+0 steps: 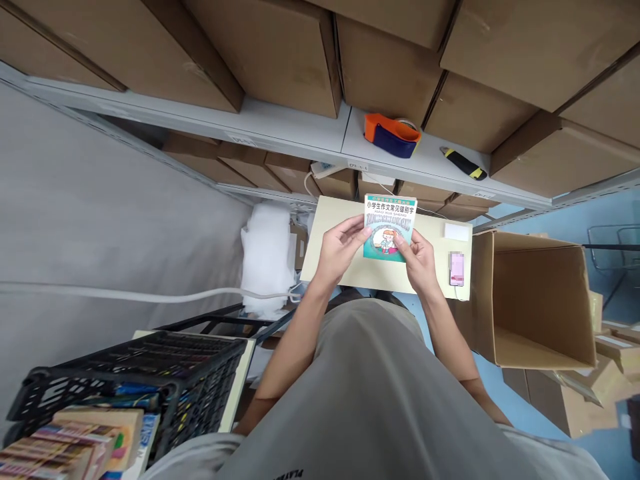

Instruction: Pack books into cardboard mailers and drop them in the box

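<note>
Between my two hands is a small green and white book [388, 228], its cover upright toward me with Chinese characters and a cartoon child. My left hand [341, 248] grips its left edge, thumb on the cover. On the right edge my right hand [419, 259] holds it the same way, thumb pressed on the picture. The fingers behind the book are hidden. Below it lies a cream tabletop [345, 270]. A phone [457, 269] with a cable and a white box [457, 231] rest on the table's right end.
A metal shelf [295, 127] full of cardboard boxes spans the back, holding an orange tape dispenser [393, 135] and a utility knife [463, 163]. An open carton [543, 300] stands to the right. At lower left is a black crate [195, 387] with books [75, 443]; white foam wrap [267, 257] is beyond.
</note>
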Tool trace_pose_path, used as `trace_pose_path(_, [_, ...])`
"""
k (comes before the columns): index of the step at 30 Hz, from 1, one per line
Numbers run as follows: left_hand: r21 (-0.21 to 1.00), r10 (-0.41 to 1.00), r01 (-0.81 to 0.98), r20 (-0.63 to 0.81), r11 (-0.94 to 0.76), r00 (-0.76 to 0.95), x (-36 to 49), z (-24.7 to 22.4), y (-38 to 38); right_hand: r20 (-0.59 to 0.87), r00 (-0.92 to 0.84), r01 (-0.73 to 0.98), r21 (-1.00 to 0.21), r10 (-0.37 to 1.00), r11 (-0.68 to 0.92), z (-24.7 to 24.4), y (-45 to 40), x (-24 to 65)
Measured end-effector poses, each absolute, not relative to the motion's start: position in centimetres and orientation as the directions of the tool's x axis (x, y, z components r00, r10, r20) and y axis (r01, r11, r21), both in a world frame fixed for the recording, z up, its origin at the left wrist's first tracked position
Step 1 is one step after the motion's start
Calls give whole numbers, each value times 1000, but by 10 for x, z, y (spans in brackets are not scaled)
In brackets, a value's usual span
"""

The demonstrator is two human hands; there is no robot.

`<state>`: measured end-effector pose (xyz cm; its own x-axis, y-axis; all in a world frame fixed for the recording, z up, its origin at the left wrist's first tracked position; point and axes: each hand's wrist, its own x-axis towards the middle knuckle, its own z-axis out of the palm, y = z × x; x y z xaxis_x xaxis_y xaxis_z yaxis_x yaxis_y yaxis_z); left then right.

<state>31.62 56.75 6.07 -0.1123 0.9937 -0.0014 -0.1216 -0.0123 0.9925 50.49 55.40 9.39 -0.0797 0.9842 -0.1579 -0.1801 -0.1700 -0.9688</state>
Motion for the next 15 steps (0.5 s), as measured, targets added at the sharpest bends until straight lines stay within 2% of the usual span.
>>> trace_pose_path(3, [979, 999, -201, -40, 37, -9, 312, 52, 574, -139, -121, -155, -975, 983, -158, 89, 555, 509])
trace_pose_path(6, [986, 1000, -165, -3, 2, -7, 310, 52, 576, -78, -134, -78, -993, 988, -89, 81, 562, 517])
trace_pose_path(11, [968, 972, 88, 233, -236, 42, 302, 66, 581, 119, -112, 106, -986, 987, 131, 76, 577, 534])
trace_pose_path(13, [926, 945, 188, 318, -326, 76, 301, 72, 581, 158, -106, 145, -974, 982, 173, 77, 580, 537])
trace_pose_path(15, [903, 935, 244, 344, -354, 86, 301, 74, 580, 160, -92, 149, -974, 983, 172, 77, 580, 538])
